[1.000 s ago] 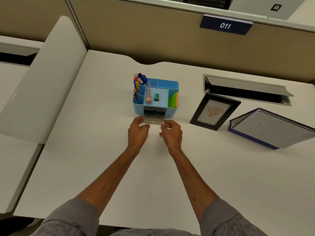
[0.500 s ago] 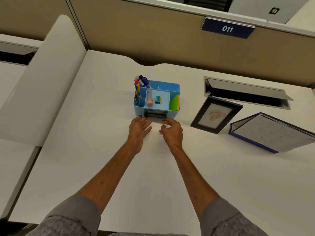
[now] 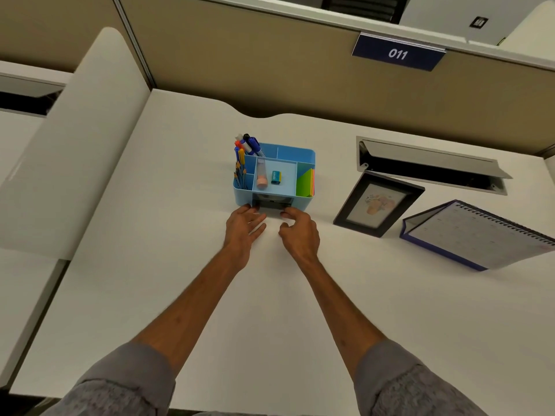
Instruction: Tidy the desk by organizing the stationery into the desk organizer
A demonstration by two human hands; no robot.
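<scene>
A light blue desk organizer [image 3: 304, 154] stands on the white desk [image 3: 150, 265]. Pens and markers [image 3: 244, 148] stand upright in its left compartments. A pink-capped tube [image 3: 261, 175] and a small teal eraser [image 3: 276, 177] lie in the middle tray, and coloured sticky notes [image 3: 305, 184] fill the right slot. Its clear front drawer [image 3: 272, 204] sits pushed in. My left hand [image 3: 244, 228] rests with fingers spread, fingertips at the drawer's left corner. My right hand [image 3: 298, 232] is loosely curled with one finger touching the drawer's right front. Neither hand holds anything.
A black picture frame [image 3: 379, 204] leans to the right of the organizer. A spiral desk calendar [image 3: 477, 234] lies further right. An open cable hatch [image 3: 429, 166] sits behind them. A beige partition [image 3: 270, 70] backs the desk, and a white side panel [image 3: 78, 145] stands at the left.
The clear drawer, pulled out a second ago, has slid into the organizer under both hands. My left fingers have spread flat.
</scene>
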